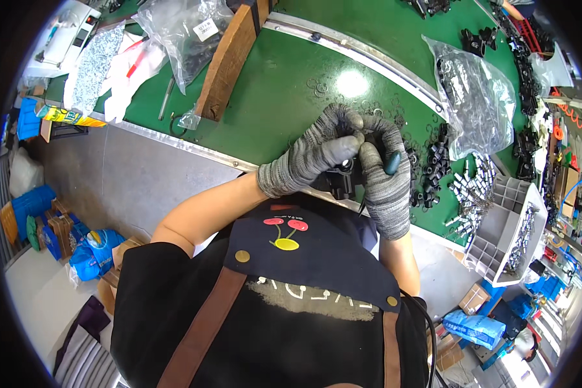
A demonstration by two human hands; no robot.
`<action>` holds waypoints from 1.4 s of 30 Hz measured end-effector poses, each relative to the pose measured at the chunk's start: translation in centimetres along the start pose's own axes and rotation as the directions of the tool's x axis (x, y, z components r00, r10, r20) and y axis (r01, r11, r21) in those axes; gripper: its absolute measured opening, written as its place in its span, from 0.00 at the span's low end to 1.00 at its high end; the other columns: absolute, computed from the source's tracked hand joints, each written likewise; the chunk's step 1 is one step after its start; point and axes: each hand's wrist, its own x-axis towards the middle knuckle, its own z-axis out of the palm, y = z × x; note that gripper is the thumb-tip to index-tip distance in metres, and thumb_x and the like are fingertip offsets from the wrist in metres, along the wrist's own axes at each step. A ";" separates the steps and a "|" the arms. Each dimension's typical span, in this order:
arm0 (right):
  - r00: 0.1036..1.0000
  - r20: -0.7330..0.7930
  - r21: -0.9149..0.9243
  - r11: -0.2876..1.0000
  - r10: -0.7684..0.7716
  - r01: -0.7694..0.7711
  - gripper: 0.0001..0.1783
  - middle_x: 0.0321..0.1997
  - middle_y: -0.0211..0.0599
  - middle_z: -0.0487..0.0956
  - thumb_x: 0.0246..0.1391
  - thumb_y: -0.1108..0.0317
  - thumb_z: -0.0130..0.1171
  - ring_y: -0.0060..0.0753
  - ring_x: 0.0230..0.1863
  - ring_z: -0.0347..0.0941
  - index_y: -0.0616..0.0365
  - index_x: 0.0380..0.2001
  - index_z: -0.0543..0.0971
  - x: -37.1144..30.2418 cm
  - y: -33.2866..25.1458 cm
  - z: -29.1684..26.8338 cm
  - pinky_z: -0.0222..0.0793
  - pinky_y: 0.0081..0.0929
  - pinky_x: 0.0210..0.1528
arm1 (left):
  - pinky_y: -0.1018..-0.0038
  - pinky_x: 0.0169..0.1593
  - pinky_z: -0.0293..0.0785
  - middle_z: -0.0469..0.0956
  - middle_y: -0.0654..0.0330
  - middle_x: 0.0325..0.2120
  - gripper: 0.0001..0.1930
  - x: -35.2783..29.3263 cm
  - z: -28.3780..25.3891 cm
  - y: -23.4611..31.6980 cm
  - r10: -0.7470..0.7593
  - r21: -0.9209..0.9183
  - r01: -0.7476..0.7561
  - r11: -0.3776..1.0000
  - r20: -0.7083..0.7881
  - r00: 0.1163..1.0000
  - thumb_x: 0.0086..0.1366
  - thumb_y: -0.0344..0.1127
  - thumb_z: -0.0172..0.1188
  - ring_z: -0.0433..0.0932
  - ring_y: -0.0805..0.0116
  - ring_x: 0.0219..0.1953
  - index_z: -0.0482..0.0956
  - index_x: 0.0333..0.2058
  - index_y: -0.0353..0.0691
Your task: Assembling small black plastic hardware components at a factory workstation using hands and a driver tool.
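My left hand (317,152) and my right hand (386,178), both in grey knit gloves, meet over the near edge of the green worktable (275,97). Their thumbs and fingertips are pinched together; whatever lies between the tips is too small to make out. A rounded dark green handle (392,163) pokes out of my right hand; the rest of that tool is hidden. Just below the fingers is a black part (343,186) with a shiny metal end, partly covered by the gloves. Thin rings (368,107) lie scattered beyond my hands.
Right of my hands are small black cylindrical pieces (438,158), a heap of silvery metal pieces (469,194) and a grey divided bin (485,251). A clear plastic bag (475,97) lies behind them. A wooden board (225,64) stands at the left, near another clear bag (174,35).
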 end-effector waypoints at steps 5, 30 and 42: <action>0.998 0.009 0.113 0.991 0.066 -0.067 0.16 0.44 0.34 0.78 0.61 0.78 0.51 0.24 0.45 0.73 0.61 0.53 0.73 -0.1 0.8 -0.1 0.70 0.23 0.52 | 0.72 0.58 0.67 0.70 0.61 0.53 0.28 -0.4 1.1 1.6 0.009 0.193 -0.013 0.981 0.020 1.000 0.59 0.38 0.69 0.69 0.71 0.53 0.66 0.55 0.42; 0.949 -0.121 -0.225 0.939 -0.293 0.261 0.35 0.35 0.27 0.70 0.56 0.84 0.56 0.17 0.35 0.67 0.55 0.66 0.62 0.2 0.5 -0.5 0.66 0.16 0.39 | 0.71 0.55 0.68 0.70 0.64 0.44 0.25 -1.6 1.8 -0.9 0.202 0.277 -0.189 0.942 -0.019 0.979 0.57 0.36 0.67 0.70 0.72 0.49 0.69 0.52 0.43; 0.835 -0.412 0.501 0.675 -0.364 0.541 0.49 0.27 0.24 0.70 0.50 0.77 0.69 0.17 0.18 0.61 0.25 0.67 0.56 -0.8 -4.8 0.2 0.66 0.14 0.21 | 0.67 0.55 0.68 0.71 0.60 0.42 0.18 -0.7 1.6 -0.2 0.321 0.613 -0.333 0.716 0.136 0.937 0.52 0.30 0.71 0.72 0.64 0.48 0.77 0.42 0.42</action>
